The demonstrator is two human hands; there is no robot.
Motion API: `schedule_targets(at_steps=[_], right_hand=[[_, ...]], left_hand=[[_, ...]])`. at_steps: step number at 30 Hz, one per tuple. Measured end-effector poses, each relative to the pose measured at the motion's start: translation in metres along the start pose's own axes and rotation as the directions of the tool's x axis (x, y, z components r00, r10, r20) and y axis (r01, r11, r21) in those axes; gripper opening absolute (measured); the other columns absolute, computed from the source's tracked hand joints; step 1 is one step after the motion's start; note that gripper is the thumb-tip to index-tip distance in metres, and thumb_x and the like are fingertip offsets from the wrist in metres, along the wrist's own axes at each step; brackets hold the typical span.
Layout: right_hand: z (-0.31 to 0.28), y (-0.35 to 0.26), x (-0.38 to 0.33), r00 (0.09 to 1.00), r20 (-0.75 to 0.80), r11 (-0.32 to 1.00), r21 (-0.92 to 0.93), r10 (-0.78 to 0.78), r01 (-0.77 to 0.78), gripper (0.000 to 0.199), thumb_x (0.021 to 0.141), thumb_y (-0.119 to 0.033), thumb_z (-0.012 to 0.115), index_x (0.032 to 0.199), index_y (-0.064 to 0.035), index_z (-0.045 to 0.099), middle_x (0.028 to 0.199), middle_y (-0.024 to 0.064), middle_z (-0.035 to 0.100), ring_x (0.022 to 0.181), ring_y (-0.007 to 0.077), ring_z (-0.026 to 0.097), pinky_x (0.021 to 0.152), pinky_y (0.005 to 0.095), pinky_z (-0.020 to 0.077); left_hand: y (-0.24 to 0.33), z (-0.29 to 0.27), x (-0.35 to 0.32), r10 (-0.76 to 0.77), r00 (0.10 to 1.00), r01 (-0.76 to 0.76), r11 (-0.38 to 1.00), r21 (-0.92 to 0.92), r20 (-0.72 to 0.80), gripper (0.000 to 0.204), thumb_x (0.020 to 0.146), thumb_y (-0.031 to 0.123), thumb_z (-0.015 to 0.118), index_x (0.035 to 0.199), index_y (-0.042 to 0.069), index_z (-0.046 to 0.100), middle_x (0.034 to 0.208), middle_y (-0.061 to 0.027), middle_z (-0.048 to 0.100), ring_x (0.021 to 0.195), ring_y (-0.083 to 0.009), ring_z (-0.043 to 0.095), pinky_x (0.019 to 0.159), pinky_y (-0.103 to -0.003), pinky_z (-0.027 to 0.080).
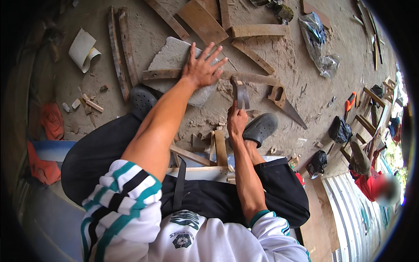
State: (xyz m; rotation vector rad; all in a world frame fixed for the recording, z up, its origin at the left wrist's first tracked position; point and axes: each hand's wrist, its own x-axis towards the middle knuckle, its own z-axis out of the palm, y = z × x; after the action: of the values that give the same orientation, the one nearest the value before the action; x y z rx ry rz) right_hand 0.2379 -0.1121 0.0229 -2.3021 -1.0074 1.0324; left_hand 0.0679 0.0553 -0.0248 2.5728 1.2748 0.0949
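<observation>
My left hand (201, 69) lies over a narrow curved wooden strip (162, 74), its fingers spread and stretched out. Beneath the strip is a rough pale stone slab (171, 51) on the dirt floor. My right hand (237, 121) is closed round a hammer (240, 92), whose metal head is beside the strip, just right of the slab; I cannot tell whether they touch. Most of the hammer's handle is hidden by the hand. To the right, near the strip's end, lies a handsaw (292, 113) with a wooden handle.
Wooden boards (203, 22) and a short curved piece (260, 30) lie beyond the slab. Two long strips (123, 52) are at left. A clear plastic bag (321, 48) and an orange-handled tool (350, 101) lie right. Another person (370, 183) is at far right.
</observation>
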Motion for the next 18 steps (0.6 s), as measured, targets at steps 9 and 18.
schedule_targets(at_steps=[9,18], right_hand=[[-0.003,0.033,-0.016,0.947,-0.098,0.941,0.121,-0.305,0.315,0.027,0.1,-0.023,0.058,0.094,0.0025,0.064,0.06,0.009,0.055,0.052,0.0221,0.054,0.052,0.0382,0.0432],[-0.051,-0.075,-0.005,0.998,0.037,0.733,0.677,0.041,-0.055,0.051,0.099,-0.053,0.055,0.083,-0.0045,0.06,0.06,-0.0008,0.053,0.051,0.0058,0.048,0.045,0.0218,0.0349]], left_hand=[[-0.003,-0.002,0.001,-0.009,1.0,0.009,1.0,0.012,-0.014,0.046,0.099,0.05,0.04,0.14,0.036,0.056,0.162,-0.0025,0.03,0.152,-0.0285,0.017,0.113,-0.074,0.006],[-0.006,0.0,0.002,-0.007,1.0,0.006,0.999,0.043,0.025,0.049,0.101,0.053,0.033,0.143,0.037,0.052,0.163,-0.0041,0.027,0.153,-0.0299,0.01,0.112,-0.077,0.001]])
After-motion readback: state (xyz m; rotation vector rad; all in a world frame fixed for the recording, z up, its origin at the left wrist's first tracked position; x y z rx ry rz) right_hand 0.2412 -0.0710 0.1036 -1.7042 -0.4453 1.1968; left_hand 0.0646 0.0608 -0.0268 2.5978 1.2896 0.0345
